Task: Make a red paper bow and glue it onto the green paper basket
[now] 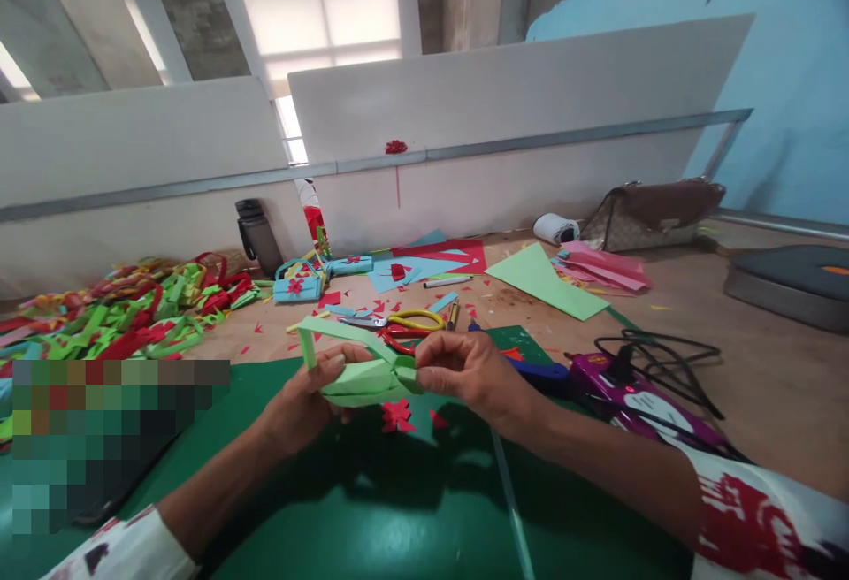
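Note:
A small light green folded paper bag (pixel 362 378) with a strip handle is held up between both hands over the green mat (pixel 398 527). My left hand (pixel 317 394) is closed around its left side, thumb on top. At its right end, the fingertips of my right hand (pixel 464 375) pinch the paper. A red paper flower (pixel 396 415) and small red scraps lie on the mat just beneath. Behind the hands rest scissors with yellow handles (pixel 424 320). Beside my right wrist is a blue tool (pixel 540 373), partly hidden by the forearm.
Cut paper strips (pixel 146 310) are heaped at left. Behind stand a dark bottle (pixel 260 240) and a blue paper bag (pixel 297 286) with a red flower. At right are a purple power strip (pixel 640 399), black cables (pixel 669 354), green paper (pixel 547 281) and a handbag (pixel 653 213).

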A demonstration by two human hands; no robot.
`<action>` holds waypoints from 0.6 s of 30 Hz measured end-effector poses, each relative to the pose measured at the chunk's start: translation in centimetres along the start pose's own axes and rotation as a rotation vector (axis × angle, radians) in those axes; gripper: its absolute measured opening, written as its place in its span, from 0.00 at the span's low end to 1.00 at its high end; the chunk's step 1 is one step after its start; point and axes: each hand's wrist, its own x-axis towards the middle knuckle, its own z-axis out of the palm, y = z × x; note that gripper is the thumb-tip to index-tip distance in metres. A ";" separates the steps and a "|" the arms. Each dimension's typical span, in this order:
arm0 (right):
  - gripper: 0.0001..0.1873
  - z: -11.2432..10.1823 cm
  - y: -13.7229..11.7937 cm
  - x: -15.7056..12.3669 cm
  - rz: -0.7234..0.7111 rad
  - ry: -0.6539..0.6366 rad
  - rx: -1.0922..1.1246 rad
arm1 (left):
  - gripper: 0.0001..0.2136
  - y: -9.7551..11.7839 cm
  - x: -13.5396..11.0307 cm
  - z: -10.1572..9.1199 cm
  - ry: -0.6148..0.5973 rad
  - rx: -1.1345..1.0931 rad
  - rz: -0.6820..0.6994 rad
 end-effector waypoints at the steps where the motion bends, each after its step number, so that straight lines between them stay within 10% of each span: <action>1: 0.13 0.0 0.0 0.1 0.050 0.002 0.054 | 0.17 0.0 0.0 0.0 -0.002 -0.002 -0.004; 18: 0.19 -0.2 0.6 0.2 0.255 -0.174 0.181 | 0.19 -0.5 0.3 -0.4 -0.105 0.003 -0.083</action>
